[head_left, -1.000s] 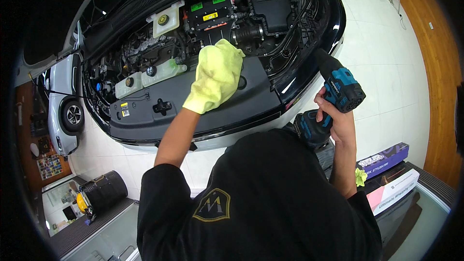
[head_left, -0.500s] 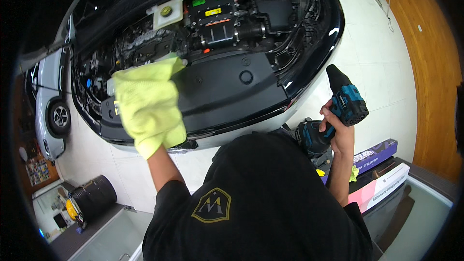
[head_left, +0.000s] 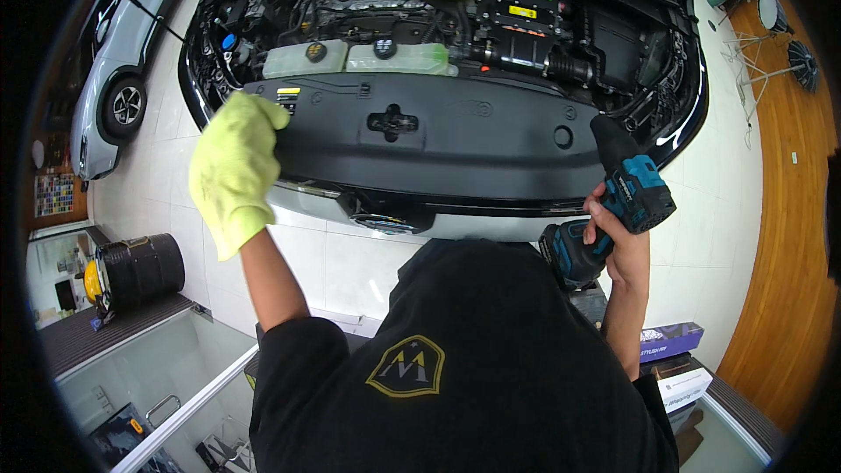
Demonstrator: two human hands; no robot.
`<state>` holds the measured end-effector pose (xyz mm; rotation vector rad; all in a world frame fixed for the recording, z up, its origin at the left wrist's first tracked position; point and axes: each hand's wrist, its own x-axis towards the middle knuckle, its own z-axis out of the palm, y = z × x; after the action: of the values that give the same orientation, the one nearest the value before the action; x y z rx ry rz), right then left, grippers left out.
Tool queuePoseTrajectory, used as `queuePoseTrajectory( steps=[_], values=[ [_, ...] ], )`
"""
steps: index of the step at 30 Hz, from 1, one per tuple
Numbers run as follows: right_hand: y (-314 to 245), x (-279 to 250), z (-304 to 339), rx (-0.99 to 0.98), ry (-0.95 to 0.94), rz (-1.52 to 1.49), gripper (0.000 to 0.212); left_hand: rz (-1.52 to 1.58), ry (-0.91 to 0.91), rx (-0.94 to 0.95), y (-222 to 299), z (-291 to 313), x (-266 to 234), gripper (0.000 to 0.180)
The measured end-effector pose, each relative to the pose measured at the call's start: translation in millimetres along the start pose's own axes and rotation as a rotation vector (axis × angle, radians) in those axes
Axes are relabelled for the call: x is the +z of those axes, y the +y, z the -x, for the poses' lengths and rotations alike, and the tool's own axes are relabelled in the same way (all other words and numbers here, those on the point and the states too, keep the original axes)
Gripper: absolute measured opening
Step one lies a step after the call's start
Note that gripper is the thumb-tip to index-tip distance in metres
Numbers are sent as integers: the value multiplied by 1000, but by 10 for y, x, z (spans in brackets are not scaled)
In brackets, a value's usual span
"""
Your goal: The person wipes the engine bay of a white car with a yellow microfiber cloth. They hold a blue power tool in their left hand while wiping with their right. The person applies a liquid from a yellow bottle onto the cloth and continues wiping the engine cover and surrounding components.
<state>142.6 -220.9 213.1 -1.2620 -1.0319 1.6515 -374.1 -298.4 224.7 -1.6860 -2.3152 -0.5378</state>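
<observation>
yellow-green cloth (head_left: 231, 171): crumpled, mitt-like, at left | teal-black power tool (head_left: 634, 186): nozzle forward, in right hand (head_left: 624, 250)

A gold shield emblem (head_left: 406, 367) marks the shirt (head_left: 543, 377); yellow labels (head_left: 288, 91) mark the cover (head_left: 491, 153) and engine unit (head_left: 547, 10); lettering (head_left: 624, 190) runs along the drill (head_left: 646, 197) and purple box (head_left: 681, 339).

Holds the left forearm (head_left: 273, 282) out ahead and angled to the left, with the left hand (head_left: 232, 153) covered and its fingers hidden from sight. Points the bare right forearm (head_left: 625, 320) almost straight ahead, curling the fingers of the right hand (head_left: 620, 243) inward in a firm clasp. Spreads both hands well apart, with the left farther forward.
</observation>
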Motion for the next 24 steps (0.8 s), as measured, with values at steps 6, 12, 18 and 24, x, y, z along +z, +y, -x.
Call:
queuePoseTrajectory(
  steps=[6,12,18,24],
  values=[
    [169,314,304,36,14,49,35,181,-43,-109,-436,247,885,32],
    [187,413,494,24,129,115,30,265,-90,-102,-157,57,1628,34],
    [161,499,532,68,141,121,30,296,-137,63,877,-112,2157,36],
    [189,425,601,52,107,158,30,300,-157,73,974,187,2091,39]
  ],
)
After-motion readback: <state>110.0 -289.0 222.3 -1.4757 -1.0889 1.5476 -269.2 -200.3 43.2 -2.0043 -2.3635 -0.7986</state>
